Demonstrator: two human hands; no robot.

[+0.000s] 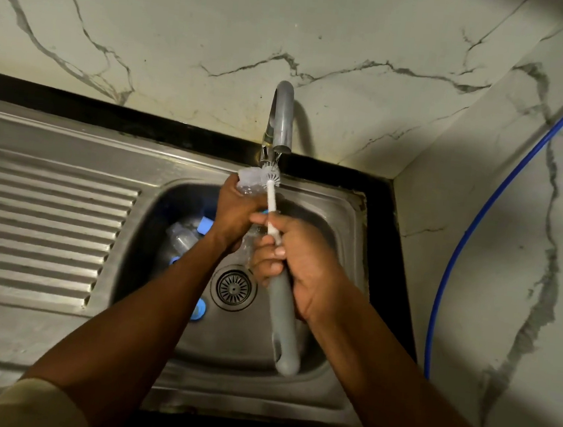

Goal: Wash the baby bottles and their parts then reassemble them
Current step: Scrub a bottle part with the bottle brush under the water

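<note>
My left hand (237, 214) grips a clear baby bottle (248, 180) under the tap (282, 124), from which water runs. My right hand (298, 261) holds a bottle brush by its grey handle (283, 323). The brush's white stem rises to its bristle head (273, 175) at the bottle's top, right below the spout. In the sink basin (339, 239) lies another clear bottle (181, 238) with a blue ring, plus a light blue part (205, 225) and a blue ring (199, 309) near the drain.
The round drain strainer (233, 288) sits in the basin's middle. A ribbed steel draining board (37, 234) lies to the left. Marble wall stands behind and to the right, with a blue hose (471, 231) running down it.
</note>
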